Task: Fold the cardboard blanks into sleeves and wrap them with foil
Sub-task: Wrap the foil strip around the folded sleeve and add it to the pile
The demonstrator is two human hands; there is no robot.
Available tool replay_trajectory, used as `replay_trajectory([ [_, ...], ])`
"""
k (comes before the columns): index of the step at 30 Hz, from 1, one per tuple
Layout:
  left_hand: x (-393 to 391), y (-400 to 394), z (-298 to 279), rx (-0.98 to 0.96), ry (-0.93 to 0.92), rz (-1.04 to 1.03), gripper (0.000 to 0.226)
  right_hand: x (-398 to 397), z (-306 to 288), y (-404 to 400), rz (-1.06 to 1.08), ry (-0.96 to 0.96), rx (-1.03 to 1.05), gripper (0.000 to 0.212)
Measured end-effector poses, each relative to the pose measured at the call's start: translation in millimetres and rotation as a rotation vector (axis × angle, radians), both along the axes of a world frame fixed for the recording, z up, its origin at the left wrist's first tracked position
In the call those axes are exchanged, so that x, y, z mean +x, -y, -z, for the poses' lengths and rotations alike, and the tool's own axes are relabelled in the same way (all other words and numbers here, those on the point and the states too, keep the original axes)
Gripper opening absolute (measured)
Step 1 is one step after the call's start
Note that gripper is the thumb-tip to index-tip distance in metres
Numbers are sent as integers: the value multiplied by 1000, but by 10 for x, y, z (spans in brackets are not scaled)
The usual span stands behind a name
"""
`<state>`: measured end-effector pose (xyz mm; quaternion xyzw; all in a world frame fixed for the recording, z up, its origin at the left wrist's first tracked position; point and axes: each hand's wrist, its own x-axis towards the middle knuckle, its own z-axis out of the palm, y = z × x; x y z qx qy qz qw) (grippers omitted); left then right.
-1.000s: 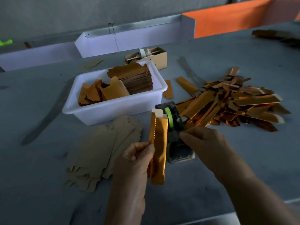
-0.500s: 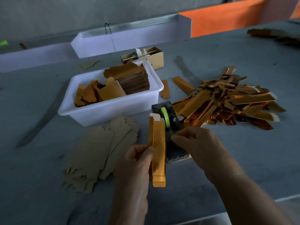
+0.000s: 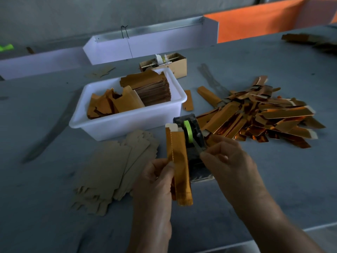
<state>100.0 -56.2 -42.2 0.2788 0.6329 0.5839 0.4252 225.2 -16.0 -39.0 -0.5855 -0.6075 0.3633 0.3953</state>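
Fingers of the left hand (image 3: pixel 155 181) pinch the foil-wrapped sleeve (image 3: pixel 179 165) upright — right hand (image 3: pixel 226 157) fingers curl at the tape dispenser (image 3: pixel 193 141).

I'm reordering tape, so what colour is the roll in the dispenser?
Bright lime green: the tape roll sits in the black dispenser, clearest in the head view.

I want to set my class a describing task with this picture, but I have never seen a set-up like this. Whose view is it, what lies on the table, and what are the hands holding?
The camera sits on a person's head, looking down at their own two hands; there is no machine. The left hand grips an upright foil-wrapped sleeve. The right hand reaches to the black tape dispenser with its green roll; whether it pinches tape is unclear. On the grey table lie flat cardboard blanks, a white tub of cut pieces, and a pile of finished sleeves.
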Motion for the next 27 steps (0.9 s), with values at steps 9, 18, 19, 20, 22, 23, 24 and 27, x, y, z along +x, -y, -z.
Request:
replay_trajectory([
  [9, 24, -115, -97, 53, -194, 193, 8, -89, 176, 107, 71, 128, 134, 17],
  [18, -26, -185, -101, -43, -226, 333, 7, -107, 281, 150, 90, 158, 284, 11],
  [19, -22, -190, -106, -40, -226, 334, 7, -108, 267, 141, 82, 175, 294, 12],
  [20, -16, -197, -111, -37, -223, 334, 7, -107, 247, 127, 71, 193, 306, 15],
  [22, -9, -210, -124, -37, -213, 337, 7, -109, 203, 107, 37, 253, 314, 17],
  [23, -8, -211, -132, -37, -209, 342, 8, -107, 181, 106, 26, 281, 310, 15],
  [24, -5, -207, -140, -38, -203, 346, 8, -97, 158, 109, 28, 293, 306, 13],
  [27, -6, -175, -155, -40, -145, 322, 8, -13, 45, 139, 62, 258, 338, 12],
])
